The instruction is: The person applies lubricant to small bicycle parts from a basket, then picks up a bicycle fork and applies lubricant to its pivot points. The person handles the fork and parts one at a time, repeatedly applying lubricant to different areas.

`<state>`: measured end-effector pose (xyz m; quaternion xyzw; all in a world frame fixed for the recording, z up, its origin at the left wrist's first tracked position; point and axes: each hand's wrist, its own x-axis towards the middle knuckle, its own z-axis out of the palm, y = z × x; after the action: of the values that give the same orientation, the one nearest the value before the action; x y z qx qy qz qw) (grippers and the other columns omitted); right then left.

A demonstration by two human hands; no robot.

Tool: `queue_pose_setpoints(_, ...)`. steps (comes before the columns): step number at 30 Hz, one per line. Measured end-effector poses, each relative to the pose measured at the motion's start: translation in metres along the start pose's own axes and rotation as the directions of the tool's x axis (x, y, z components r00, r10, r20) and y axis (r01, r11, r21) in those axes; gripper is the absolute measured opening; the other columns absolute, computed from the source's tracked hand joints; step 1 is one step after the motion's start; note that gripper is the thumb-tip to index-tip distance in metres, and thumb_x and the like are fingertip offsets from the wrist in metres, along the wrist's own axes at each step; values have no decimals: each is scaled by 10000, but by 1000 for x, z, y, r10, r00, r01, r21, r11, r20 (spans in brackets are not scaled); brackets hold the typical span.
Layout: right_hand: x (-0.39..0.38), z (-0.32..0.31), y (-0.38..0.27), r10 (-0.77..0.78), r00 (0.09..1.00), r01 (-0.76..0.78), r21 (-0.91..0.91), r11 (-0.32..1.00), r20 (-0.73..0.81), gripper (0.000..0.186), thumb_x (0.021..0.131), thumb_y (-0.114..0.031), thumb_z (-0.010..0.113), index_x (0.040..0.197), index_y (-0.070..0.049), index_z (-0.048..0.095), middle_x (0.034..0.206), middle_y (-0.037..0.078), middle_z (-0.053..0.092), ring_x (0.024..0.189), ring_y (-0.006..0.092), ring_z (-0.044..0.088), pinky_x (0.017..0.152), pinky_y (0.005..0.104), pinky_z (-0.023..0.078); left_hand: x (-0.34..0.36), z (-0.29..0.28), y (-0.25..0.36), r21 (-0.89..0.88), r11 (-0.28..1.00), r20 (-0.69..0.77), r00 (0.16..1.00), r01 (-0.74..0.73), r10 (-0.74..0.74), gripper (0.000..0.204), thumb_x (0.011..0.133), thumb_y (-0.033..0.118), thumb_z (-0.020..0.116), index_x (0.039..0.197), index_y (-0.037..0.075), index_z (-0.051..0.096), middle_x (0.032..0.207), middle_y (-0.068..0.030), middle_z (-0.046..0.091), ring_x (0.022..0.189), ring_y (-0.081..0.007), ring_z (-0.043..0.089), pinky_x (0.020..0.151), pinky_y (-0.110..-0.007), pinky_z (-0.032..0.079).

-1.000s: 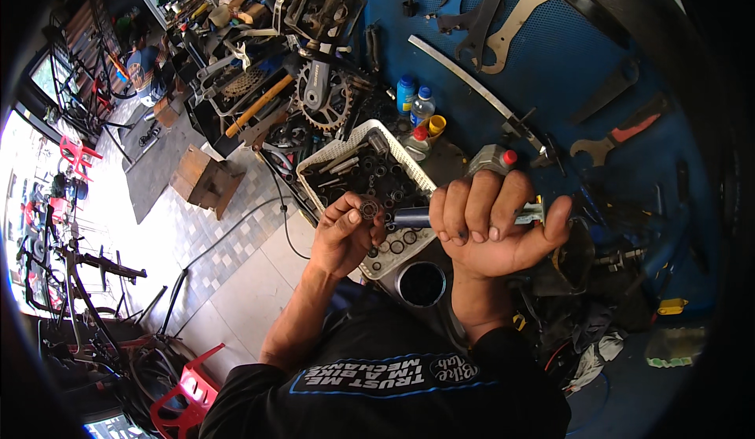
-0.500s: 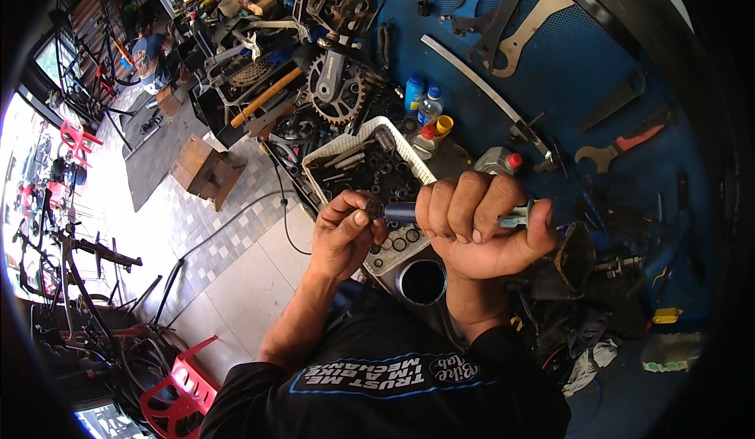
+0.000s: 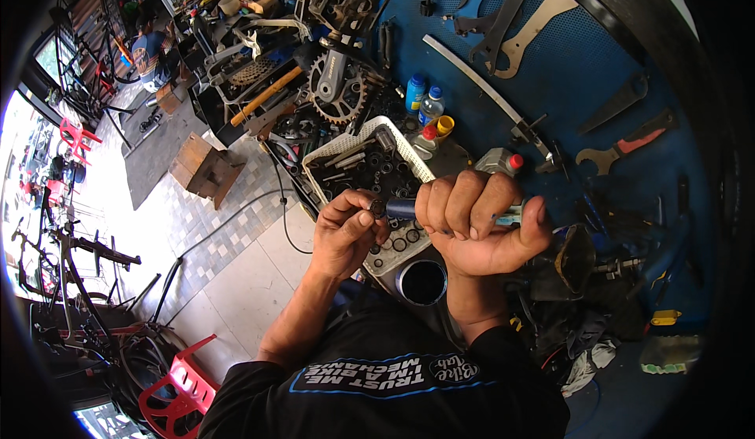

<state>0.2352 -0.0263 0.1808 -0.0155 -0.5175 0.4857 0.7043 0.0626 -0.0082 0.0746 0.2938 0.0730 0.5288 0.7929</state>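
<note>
My left hand (image 3: 344,230) pinches a small, round, dark metal part (image 3: 377,208) between thumb and fingers; it resembles a bearing. My right hand (image 3: 481,225) is wrapped round a dark blue tube (image 3: 400,208), whose pale bluish end shows beside the raised thumb. The tube's tip points left and meets the round part or sits right by it; the exact contact is too small to tell. Beneath both hands lies a white plastic basket (image 3: 409,156) of small metal parts, with several loose rings (image 3: 399,244) at its near end. A round container with dark contents (image 3: 421,282) stands closer to my body.
Beyond the basket are a crankset (image 3: 336,85), a wooden-handled hammer (image 3: 267,97) and other bike parts. Bottles (image 3: 431,106) stand right of it, before a blue tool board (image 3: 582,53). On the left are a wooden block (image 3: 203,170), a red chair (image 3: 179,392) and a person (image 3: 149,52).
The round part has turned slightly in my left fingers. My right hand and the tube have barely shifted; both grips are kept.
</note>
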Motion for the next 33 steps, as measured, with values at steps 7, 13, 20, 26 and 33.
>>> queue_pose_setpoints(7, 1, 1, -1, 18, 999, -17, -24, 1000, 29, 592, 1074, -559, 293, 695, -117, 401, 638, 30, 432, 531, 165, 356, 552, 351, 329, 0, -1, -3, 2, 1000, -14, 1000, 4, -4, 133, 984, 97, 720, 1082, 24, 668, 1082, -97, 656, 823, -193, 659, 675, -340, 524)
queue_pose_setpoints(13, 3, 2, -4, 23, 999, -20, -59, 998, 45, 597, 1082, -551, 308, 680, -120, 407, 636, 29, 436, 538, 162, 357, 557, 349, 328, -1, -4, -5, -9, 999, 9, 999, 33, -33, 135, 979, 88, 722, 1084, 18, 676, 1089, -89, 654, 821, -193, 659, 676, -336, 529)
queue_pose_setpoints(20, 4, 3, 0, 40, 998, -38, -53, 998, 54, 604, 1072, -572, 325, 674, -126, 411, 633, 24, 437, 540, 163, 356, 566, 354, 330, -4, -6, -10, -9, 998, -13, 998, 57, -57, 123, 986, 87, 712, 1077, 15, 672, 1088, -86, 647, 851, -183, 643, 694, -337, 534)
queue_pose_setpoints(26, 1, 6, 2, 59, 998, -58, -15, 998, 39, 597, 1069, -566, 332, 670, -129, 414, 631, 25, 440, 528, 165, 361, 567, 353, 336, -2, -5, -9, -2, 999, -36, 998, 44, -44, 123, 994, 105, 710, 1076, 24, 669, 1043, -83, 664, 817, -176, 645, 695, -336, 530)
queue_pose_setpoints(33, -3, 2, -1, 66, 997, -66, -11, 998, 39, 596, 1075, -566, 325, 690, -123, 428, 634, 28, 438, 536, 168, 367, 567, 355, 333, -1, -1, -6, -19, 999, -44, 998, 33, -34, 129, 999, 114, 706, 1086, 28, 664, 957, -91, 680, 785, -183, 644, 685, -338, 510)
